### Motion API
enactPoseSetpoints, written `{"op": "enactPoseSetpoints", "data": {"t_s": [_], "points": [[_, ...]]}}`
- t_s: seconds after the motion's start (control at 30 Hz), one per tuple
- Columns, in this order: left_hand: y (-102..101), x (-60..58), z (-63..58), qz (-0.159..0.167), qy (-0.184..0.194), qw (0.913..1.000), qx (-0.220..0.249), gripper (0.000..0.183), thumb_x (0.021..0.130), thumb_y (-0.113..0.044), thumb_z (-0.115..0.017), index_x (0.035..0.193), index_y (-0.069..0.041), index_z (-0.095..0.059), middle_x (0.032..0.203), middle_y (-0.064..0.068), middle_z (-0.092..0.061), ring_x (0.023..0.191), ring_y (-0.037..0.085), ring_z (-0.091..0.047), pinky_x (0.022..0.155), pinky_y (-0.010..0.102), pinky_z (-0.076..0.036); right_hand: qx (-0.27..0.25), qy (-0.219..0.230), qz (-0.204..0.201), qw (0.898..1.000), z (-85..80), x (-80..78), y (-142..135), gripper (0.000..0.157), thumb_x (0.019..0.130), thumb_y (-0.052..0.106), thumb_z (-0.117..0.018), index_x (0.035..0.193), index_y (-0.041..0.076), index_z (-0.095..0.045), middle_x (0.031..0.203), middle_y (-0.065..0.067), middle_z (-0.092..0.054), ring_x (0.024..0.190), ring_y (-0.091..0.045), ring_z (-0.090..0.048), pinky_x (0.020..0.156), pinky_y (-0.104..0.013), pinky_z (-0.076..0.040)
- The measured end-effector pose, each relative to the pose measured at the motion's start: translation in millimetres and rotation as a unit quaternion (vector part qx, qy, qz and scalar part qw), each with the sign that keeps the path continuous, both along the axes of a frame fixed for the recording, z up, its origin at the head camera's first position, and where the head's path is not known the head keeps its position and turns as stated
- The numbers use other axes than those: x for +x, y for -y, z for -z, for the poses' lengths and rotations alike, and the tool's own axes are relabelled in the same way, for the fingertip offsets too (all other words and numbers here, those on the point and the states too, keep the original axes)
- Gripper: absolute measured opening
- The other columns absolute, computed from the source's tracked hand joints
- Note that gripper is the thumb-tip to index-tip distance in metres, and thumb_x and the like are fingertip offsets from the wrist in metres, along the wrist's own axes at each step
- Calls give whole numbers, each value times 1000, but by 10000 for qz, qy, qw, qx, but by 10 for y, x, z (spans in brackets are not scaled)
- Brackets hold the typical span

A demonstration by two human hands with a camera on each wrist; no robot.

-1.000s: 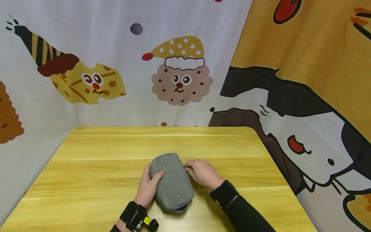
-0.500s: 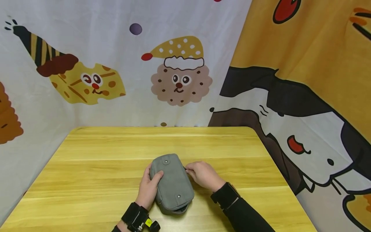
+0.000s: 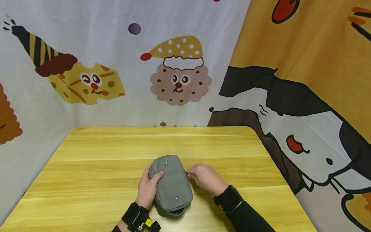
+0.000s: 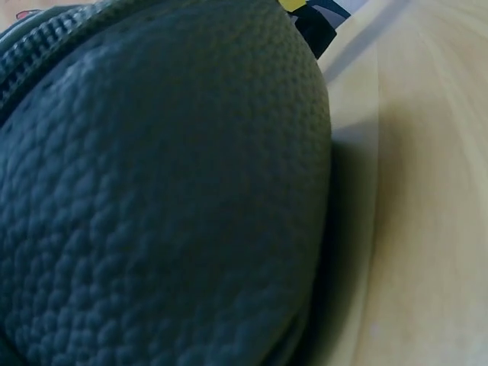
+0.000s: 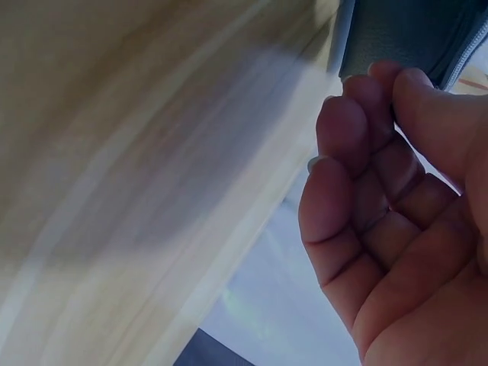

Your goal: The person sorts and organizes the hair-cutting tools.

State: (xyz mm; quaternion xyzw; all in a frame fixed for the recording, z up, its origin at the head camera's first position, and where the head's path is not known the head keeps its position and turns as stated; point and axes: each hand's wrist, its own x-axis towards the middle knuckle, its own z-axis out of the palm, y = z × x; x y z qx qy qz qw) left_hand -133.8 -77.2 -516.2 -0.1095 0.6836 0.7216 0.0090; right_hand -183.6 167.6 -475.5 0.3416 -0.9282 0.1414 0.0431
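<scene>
A grey zippered pouch (image 3: 171,183) with two metal snaps lies on the wooden table, tilted slightly to the left at its far end. My left hand (image 3: 147,188) grips its left side, thumb on top and fingers down along the edge. Pebbled material of the pouch (image 4: 168,183) and a strip of zipper teeth (image 4: 53,57) fill much of the left wrist view. At the pouch's right side my right hand (image 3: 207,178) pinches a small dark zipper pull (image 3: 186,173) between thumb and forefinger. In the right wrist view, the fingers (image 5: 335,202) are curled and hide the pull.
The light wooden table (image 3: 101,167) extends around the pouch on all sides. Behind it hangs a white curtain (image 3: 110,29) with cartoon prints, and a yellow one (image 3: 290,48) is at the right. Each wrist wears a black strap (image 3: 134,216).
My right hand has moved slightly toward me along the pouch's right side, still pinching the zipper pull. The pouch has shifted a little nearer, with my left hand keeping its grip.
</scene>
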Motion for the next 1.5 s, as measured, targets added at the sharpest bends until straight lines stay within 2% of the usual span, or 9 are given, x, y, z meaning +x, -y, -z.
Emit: {"op": "enactPoseSetpoints", "data": {"t_s": [0.23, 0.57, 0.87, 1.2, 1.3, 1.43, 1.5], "points": [[4, -15, 18, -27, 7, 10000, 74, 70, 107, -28, -65, 167, -9, -32, 166, 18, -46, 149, 34, -50, 125, 53, -41, 44, -52, -60, 10000, -21, 77, -24, 10, 101, 14, -76, 91, 17, -79, 85, 5, -78, 82, -9, -75, 69, -26, -61], [9, -13, 30, -37, 91, 9996, 254, 71, 107, -27, -67, 167, -12, -33, 167, 15, -46, 150, 30, -49, 126, 50, -39, 43, -136, -24, 9999, -21, 161, -24, 8, 98, 14, -78, 91, 16, -80, 81, 6, -75, 77, -8, -71, 66, -24, -58], [1, -9, 17, -180, 69, 9996, 221, 70, 106, -24, -67, 167, -11, -34, 167, 15, -46, 151, 30, -47, 126, 50, -39, -178, 331, 184, 9991, 14, 242, -37, 10, 99, 14, -77, 104, 13, -85, 88, 2, -80, 79, -9, -73, 70, -27, -61], [0, -5, 9, -272, 91, 9989, 370, 71, 107, -25, -67, 167, -13, -33, 167, 14, -45, 152, 30, -47, 126, 51, -40, -403, 348, 52, 9986, 54, 262, -88, 11, 99, 15, -78, 106, 11, -85, 89, 2, -79, 82, -10, -74, 74, -29, -63], [42, -11, 4, -500, 30, 9975, 501, 71, 107, -27, -66, 168, -15, -31, 169, 13, -42, 154, 30, -43, 128, 51, -37, -391, 567, 47, 9976, 43, 269, -86, 12, 99, 16, -77, 107, 12, -85, 93, 2, -80, 85, -9, -74, 78, -28, -63], [115, -12, 0, -1079, -27, 9926, 550, 74, 108, -30, -65, 170, -18, -26, 172, 11, -37, 157, 29, -39, 130, 50, -34, -353, 864, -97, 9956, 52, 282, -64, 14, 100, 17, -76, 109, 14, -85, 96, 3, -81, 88, -7, -74, 81, -28, -63], [145, -13, 2, -1224, -20, 9913, 483, 76, 109, -32, -64, 171, -18, -22, 173, 11, -34, 158, 28, -37, 131, 50, -32, -378, 923, -94, 9950, 68, 287, -52, 14, 102, 18, -74, 111, 15, -85, 98, 3, -81, 91, -8, -75, 83, -29, -63]]}}
